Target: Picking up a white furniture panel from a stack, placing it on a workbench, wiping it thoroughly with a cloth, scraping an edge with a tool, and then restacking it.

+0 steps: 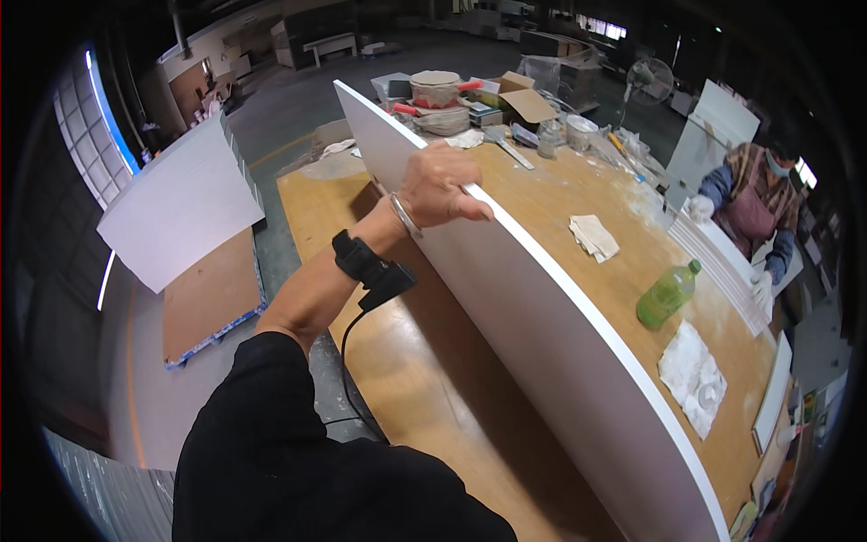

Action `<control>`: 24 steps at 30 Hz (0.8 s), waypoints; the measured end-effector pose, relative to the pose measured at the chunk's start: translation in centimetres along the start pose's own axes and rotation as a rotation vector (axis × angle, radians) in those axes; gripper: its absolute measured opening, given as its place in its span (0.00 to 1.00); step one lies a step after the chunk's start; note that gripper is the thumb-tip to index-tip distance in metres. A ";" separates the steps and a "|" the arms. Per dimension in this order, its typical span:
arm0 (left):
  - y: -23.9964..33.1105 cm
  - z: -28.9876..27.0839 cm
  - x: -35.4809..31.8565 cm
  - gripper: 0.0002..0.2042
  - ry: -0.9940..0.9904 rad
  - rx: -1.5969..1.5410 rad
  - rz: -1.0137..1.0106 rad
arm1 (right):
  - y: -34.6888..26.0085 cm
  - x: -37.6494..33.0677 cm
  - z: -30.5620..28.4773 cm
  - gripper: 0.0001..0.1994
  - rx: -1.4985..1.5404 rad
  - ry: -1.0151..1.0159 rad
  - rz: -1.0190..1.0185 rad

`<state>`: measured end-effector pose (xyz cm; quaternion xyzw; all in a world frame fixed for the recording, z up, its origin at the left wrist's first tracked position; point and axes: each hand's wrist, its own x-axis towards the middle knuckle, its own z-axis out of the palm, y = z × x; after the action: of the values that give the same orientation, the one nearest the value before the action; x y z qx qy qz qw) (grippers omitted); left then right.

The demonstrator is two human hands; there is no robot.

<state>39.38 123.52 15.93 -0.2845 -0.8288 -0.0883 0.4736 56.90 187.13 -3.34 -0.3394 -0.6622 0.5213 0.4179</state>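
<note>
A large white panel (519, 316) stands on its edge, tilted, across the wooden worktable (533, 199). My left hand (438, 185) is closed over its upper edge, fingers bent across it and thumb along the narrow side. A metal bangle (405, 217) circles my wrist. Below that sits a black strapped device (370, 269) with a cable hanging from it. A white folded cloth (593, 237) lies on the tabletop beyond the panel. My right hand is outside the picture.
A green bottle (668, 294) and crumpled white paper (694, 378) lie right of the panel. A co-worker (754, 208) in white gloves handles white strips (718, 266). A cardboard box (526, 98) and tubs crowd the far end. White panels (181, 203) stand left over a pallet (212, 298).
</note>
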 end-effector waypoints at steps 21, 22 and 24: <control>-1.6 5.3 -3.3 0.36 -0.660 -0.139 -0.246 | -0.9 -12.3 -0.2 0.26 -0.297 -0.159 -0.064; -1.6 6.8 -4.0 0.36 -0.724 -0.185 -0.254 | -0.8 -12.7 -0.6 0.26 -0.309 -0.160 -0.066; -1.8 8.5 -5.0 0.36 -0.739 -0.206 -0.226 | -0.4 -13.8 -1.3 0.26 -0.330 -0.166 -0.068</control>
<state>34.10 123.61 7.47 -0.2500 -0.9563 -0.1141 0.1001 63.91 175.37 -5.55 -0.3367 -0.7819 0.4175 0.3178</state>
